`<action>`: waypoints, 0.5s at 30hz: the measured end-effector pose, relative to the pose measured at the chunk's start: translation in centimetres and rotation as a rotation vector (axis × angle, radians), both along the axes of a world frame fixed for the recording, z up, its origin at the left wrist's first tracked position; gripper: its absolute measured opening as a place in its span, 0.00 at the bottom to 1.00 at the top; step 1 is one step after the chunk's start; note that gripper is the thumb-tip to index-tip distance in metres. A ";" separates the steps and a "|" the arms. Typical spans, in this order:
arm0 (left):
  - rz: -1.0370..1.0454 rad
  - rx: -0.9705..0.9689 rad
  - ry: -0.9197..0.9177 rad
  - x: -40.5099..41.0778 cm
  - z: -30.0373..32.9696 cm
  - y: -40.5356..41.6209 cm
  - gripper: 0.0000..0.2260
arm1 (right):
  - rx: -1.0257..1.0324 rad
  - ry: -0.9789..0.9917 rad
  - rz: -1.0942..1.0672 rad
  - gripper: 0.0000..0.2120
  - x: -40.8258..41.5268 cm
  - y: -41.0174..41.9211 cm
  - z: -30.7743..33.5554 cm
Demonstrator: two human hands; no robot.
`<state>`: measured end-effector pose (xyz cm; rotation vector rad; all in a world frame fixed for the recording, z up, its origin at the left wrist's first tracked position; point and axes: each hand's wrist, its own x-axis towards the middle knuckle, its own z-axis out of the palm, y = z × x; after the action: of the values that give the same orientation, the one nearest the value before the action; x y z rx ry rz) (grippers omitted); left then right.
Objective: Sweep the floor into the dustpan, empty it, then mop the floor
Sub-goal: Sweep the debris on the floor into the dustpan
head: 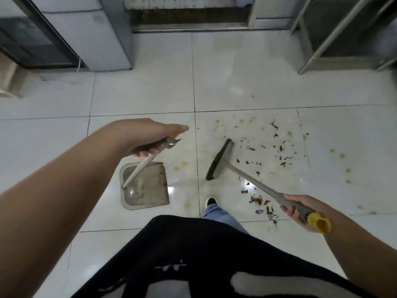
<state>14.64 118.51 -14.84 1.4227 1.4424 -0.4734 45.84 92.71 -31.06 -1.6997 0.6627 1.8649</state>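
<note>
Left hand [150, 136] grips the light dustpan handle [140, 166]; right hand [300, 206] grips the stiff broom handle [257, 183] near its end, good leverage, I judge.

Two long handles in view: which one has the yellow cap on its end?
The broom handle gripped by the right hand; the dustpan handle in the left hand is white.
</note>
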 end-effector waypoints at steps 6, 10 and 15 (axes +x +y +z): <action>-0.031 -0.040 -0.041 -0.4 0.0 -0.9 0.23 | 0.092 -0.097 -0.157 0.06 -2.2 -3.9 1.6; -0.165 -0.095 -0.014 -1.0 -0.3 -1.2 0.27 | 0.135 -0.110 -0.140 0.10 -4.7 -5.3 3.2; -0.204 -0.125 -0.017 -2.4 0.6 0.4 0.28 | 0.222 -0.093 -0.132 0.09 -8.7 -3.9 4.6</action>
<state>12.20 118.95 -14.21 1.4762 1.2374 -0.6668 37.12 88.86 -26.51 -1.5508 0.4973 1.6899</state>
